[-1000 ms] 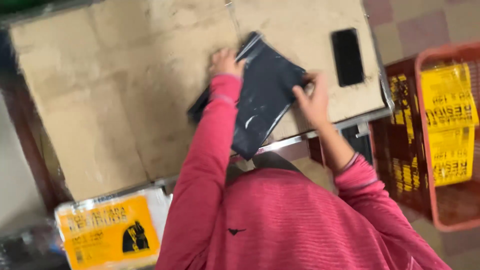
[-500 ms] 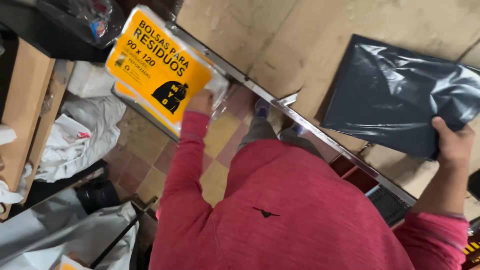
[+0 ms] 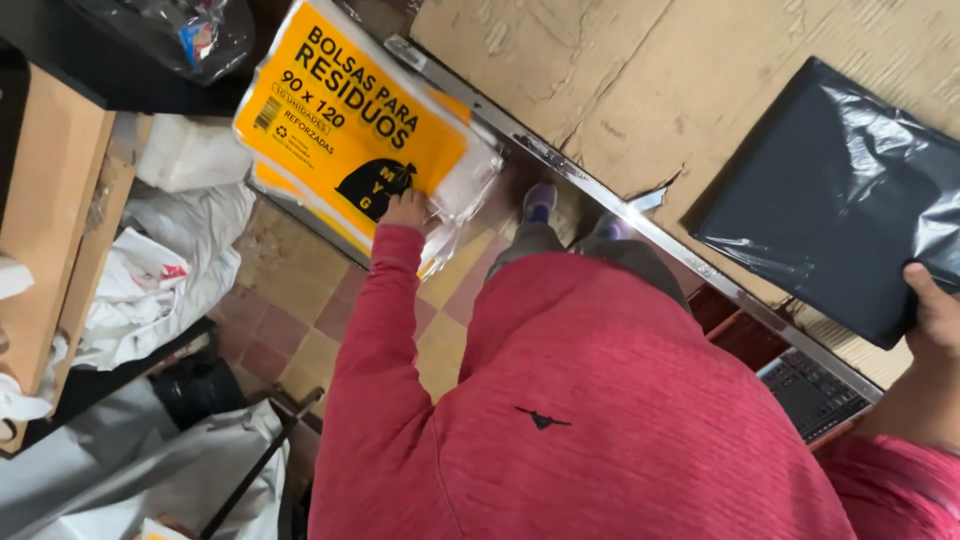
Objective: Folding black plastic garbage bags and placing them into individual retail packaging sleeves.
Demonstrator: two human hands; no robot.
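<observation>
The left hand (image 3: 405, 210) reaches down to the left of the body and rests its fingers on the lower edge of a flat yellow plastic-wrapped packet printed in black with a bag symbol (image 3: 350, 125). The fingers curl against the packet and its clear wrapping, but whether they actually pinch it or only press on it cannot be told from this angle. The packet lies on top of a stack of similar ones, just left of the metal-edged table (image 3: 560, 165), whose top is covered with creased brown cardboard.

The right hand (image 3: 935, 315) is at the far right edge of the view, thumb up over the near corner of a folded black glossy plastic bag (image 3: 830, 195), closed on that corner. The black bag lies flat on the cardboard, well apart from the yellow packet.

Between the two arms (both in red knitted sleeves) the person's red sweater (image 3: 600, 420) fills the lower middle. Below the table edge a dark keyboard (image 3: 810, 390) shows near the right arm. On the left, crumpled white plastic bags (image 3: 150, 270) lie beside a brown cardboard box (image 3: 50, 220), over a floor of reddish and yellow tiles (image 3: 300, 340).
</observation>
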